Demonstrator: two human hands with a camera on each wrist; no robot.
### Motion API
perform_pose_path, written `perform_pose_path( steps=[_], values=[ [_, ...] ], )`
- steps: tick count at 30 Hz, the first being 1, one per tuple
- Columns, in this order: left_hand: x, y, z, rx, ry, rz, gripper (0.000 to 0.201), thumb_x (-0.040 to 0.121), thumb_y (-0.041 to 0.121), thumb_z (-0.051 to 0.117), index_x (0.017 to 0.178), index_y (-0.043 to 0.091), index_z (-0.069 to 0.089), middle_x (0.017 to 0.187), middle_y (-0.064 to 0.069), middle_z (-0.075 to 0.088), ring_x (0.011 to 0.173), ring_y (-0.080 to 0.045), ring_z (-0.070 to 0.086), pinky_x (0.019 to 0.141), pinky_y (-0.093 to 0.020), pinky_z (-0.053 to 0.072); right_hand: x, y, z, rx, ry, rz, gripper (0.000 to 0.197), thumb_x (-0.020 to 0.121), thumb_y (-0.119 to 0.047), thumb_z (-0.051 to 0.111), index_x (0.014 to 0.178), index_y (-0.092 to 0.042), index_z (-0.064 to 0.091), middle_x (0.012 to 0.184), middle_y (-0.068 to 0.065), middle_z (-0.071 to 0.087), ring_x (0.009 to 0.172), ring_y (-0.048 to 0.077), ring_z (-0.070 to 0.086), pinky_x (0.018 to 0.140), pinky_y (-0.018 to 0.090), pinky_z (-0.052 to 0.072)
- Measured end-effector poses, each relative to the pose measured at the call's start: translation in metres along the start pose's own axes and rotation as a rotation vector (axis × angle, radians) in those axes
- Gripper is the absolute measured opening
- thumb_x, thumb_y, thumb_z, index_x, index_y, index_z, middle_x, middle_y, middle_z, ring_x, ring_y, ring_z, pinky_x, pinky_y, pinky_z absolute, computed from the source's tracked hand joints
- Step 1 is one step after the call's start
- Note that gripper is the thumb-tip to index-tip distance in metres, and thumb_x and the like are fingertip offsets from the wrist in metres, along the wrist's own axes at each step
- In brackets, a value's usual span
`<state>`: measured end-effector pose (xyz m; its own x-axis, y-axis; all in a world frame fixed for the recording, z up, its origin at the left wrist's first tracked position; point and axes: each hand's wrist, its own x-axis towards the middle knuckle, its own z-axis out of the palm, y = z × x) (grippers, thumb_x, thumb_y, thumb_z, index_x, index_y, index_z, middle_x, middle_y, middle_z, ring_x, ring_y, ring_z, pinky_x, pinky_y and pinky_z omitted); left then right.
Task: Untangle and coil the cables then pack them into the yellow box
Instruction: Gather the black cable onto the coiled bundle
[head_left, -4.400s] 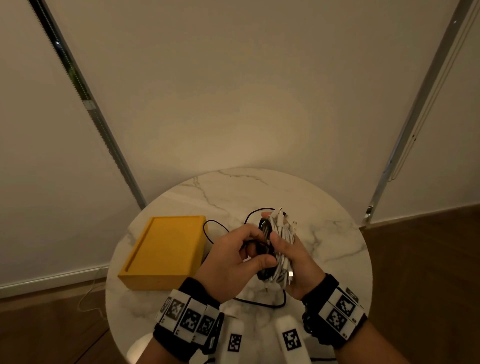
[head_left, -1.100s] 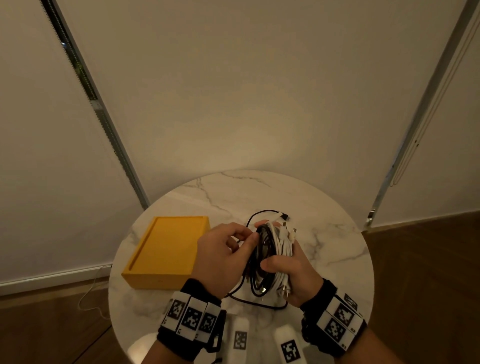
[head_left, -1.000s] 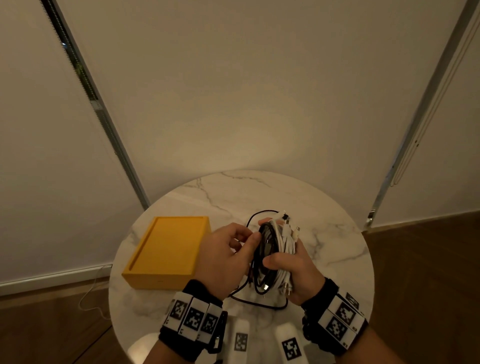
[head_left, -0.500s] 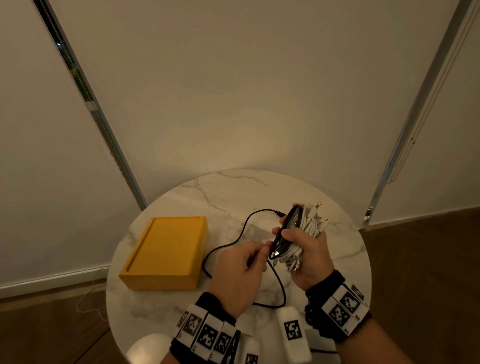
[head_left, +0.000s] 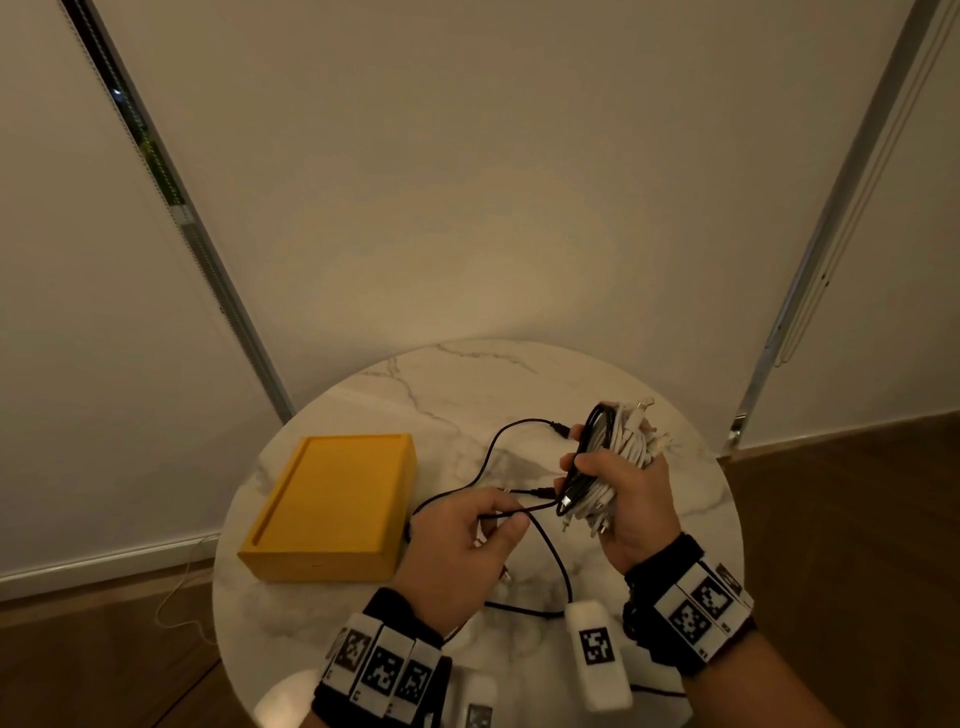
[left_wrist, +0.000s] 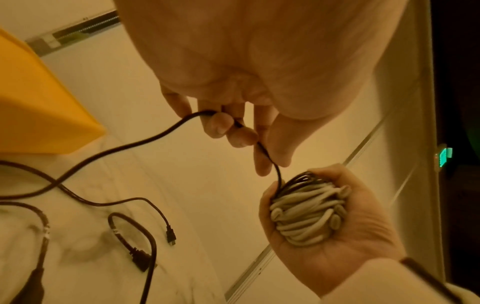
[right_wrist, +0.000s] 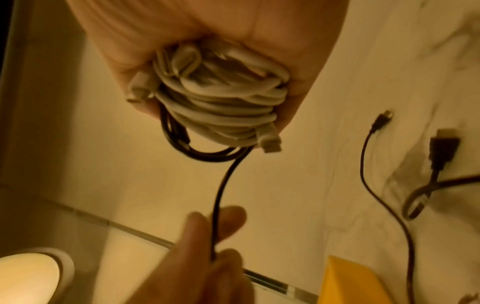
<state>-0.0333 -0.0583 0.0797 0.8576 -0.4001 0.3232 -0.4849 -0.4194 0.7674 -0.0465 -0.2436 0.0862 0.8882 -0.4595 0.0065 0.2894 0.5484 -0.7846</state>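
Observation:
My right hand (head_left: 576, 467) grips a coiled bundle of white and black cables (head_left: 621, 449) above the table's right side. The same bundle (right_wrist: 215, 98) fills the right wrist view, white turns over black. A black cable (head_left: 540, 506) runs from the bundle to my left hand (head_left: 506, 519), which pinches it between thumb and fingers (left_wrist: 226, 123). The rest of this cable (head_left: 493, 447) loops loose over the marble. The yellow box (head_left: 332, 509) stands closed at the table's left, apart from both hands.
The round marble table (head_left: 467, 384) stands against a pale wall. A second loose black cable (left_wrist: 135, 232) with a thick plug (right_wrist: 441, 148) lies under my hands. White tagged blocks (head_left: 597, 644) sit at the near edge. Wooden floor lies on both sides.
Both hands were together at the bundle. My right hand has carried it up and to the right, and my left hand has moved down the black cable, a stretch now showing between them.

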Motion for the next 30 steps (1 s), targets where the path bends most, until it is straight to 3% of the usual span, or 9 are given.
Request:
perform_pose_path(
  steps=[3, 6, 8, 12, 16, 19, 22, 25, 30],
  values=[
    [0.0, 0.003, 0.003, 0.081, -0.051, 0.047, 0.022, 0.088, 0.049, 0.057, 0.095, 0.034, 0.072, 0.075, 0.012, 0.058, 0.078, -0.005, 0.056, 0.071, -0.019, 0.041, 0.001, 0.004, 0.001, -0.209, 0.032, -0.129, 0.063, 0.057, 0.001, 0.07, 0.117, -0.012, 0.055, 0.097, 0.012, 0.062, 0.082, 0.025, 0.061, 0.071, 0.048, 0.056],
    [0.001, 0.007, 0.007, 0.206, -0.126, 0.052, 0.011, 0.092, 0.042, 0.056, 0.095, 0.038, 0.065, 0.08, 0.014, 0.055, 0.082, -0.003, 0.054, 0.079, -0.027, 0.044, -0.003, 0.006, 0.004, -0.397, -0.019, -0.305, 0.06, 0.056, 0.0, 0.07, 0.111, -0.014, 0.052, 0.1, 0.0, 0.058, 0.082, 0.004, 0.06, 0.074, 0.027, 0.054],
    [0.001, 0.006, 0.006, 0.17, -0.133, 0.013, 0.011, 0.094, 0.032, 0.06, 0.087, 0.04, 0.059, 0.079, 0.017, 0.055, 0.08, 0.0, 0.054, 0.073, -0.02, 0.041, -0.004, 0.007, 0.001, -0.53, -0.041, -0.371, 0.064, 0.057, -0.007, 0.074, 0.115, -0.018, 0.052, 0.105, -0.004, 0.059, 0.089, 0.003, 0.062, 0.079, 0.022, 0.053],
    [0.001, 0.005, 0.0, 0.104, -0.115, 0.012, 0.017, 0.094, 0.025, 0.064, 0.081, 0.034, 0.059, 0.065, 0.015, 0.048, 0.067, -0.003, 0.049, 0.062, -0.012, 0.034, 0.0, 0.013, -0.014, -0.787, -0.053, -0.419, 0.067, 0.058, -0.026, 0.076, 0.12, -0.03, 0.052, 0.109, 0.002, 0.06, 0.096, 0.025, 0.063, 0.086, 0.048, 0.056],
    [0.006, 0.012, 0.0, 0.109, -0.119, 0.12, 0.01, 0.092, 0.031, 0.059, 0.088, 0.027, 0.066, 0.073, 0.012, 0.047, 0.074, -0.01, 0.05, 0.065, -0.021, 0.041, -0.007, 0.018, -0.004, -0.731, -0.107, -0.342, 0.067, 0.059, -0.009, 0.079, 0.118, -0.028, 0.052, 0.094, -0.008, 0.063, 0.075, 0.015, 0.063, 0.064, 0.037, 0.058],
    [0.009, 0.015, -0.003, 0.081, -0.083, 0.166, 0.008, 0.093, 0.024, 0.06, 0.086, 0.028, 0.064, 0.079, 0.019, 0.048, 0.079, -0.006, 0.051, 0.067, -0.01, 0.036, -0.008, 0.023, 0.001, -0.593, -0.178, -0.238, 0.064, 0.065, 0.019, 0.073, 0.111, -0.019, 0.052, 0.074, -0.008, 0.062, 0.055, 0.008, 0.057, 0.047, 0.026, 0.049],
    [0.011, 0.015, -0.006, 0.03, -0.056, 0.19, 0.009, 0.095, 0.014, 0.061, 0.091, 0.021, 0.066, 0.088, 0.017, 0.054, 0.085, -0.005, 0.054, 0.073, -0.008, 0.038, -0.003, 0.03, -0.001, -0.468, -0.162, -0.152, 0.057, 0.064, 0.017, 0.073, 0.11, -0.009, 0.049, 0.069, -0.004, 0.055, 0.055, 0.011, 0.053, 0.048, 0.025, 0.046],
    [0.01, 0.016, -0.003, -0.039, -0.057, 0.175, 0.011, 0.097, 0.018, 0.056, 0.095, 0.025, 0.064, 0.092, 0.013, 0.06, 0.091, -0.012, 0.06, 0.077, -0.018, 0.048, -0.004, 0.037, -0.002, -0.363, -0.152, -0.045, 0.058, 0.059, -0.001, 0.071, 0.113, -0.006, 0.05, 0.079, 0.007, 0.059, 0.069, 0.015, 0.06, 0.062, 0.032, 0.052],
    [0.008, 0.021, -0.001, -0.228, -0.055, 0.019, 0.013, 0.102, 0.017, 0.051, 0.097, 0.022, 0.062, 0.084, 0.006, 0.065, 0.079, -0.017, 0.066, 0.067, -0.034, 0.061, -0.007, 0.041, -0.003, -0.243, -0.169, 0.093, 0.044, 0.056, -0.004, 0.071, 0.096, -0.005, 0.054, 0.078, 0.018, 0.057, 0.073, 0.032, 0.058, 0.069, 0.047, 0.052]
  ],
)
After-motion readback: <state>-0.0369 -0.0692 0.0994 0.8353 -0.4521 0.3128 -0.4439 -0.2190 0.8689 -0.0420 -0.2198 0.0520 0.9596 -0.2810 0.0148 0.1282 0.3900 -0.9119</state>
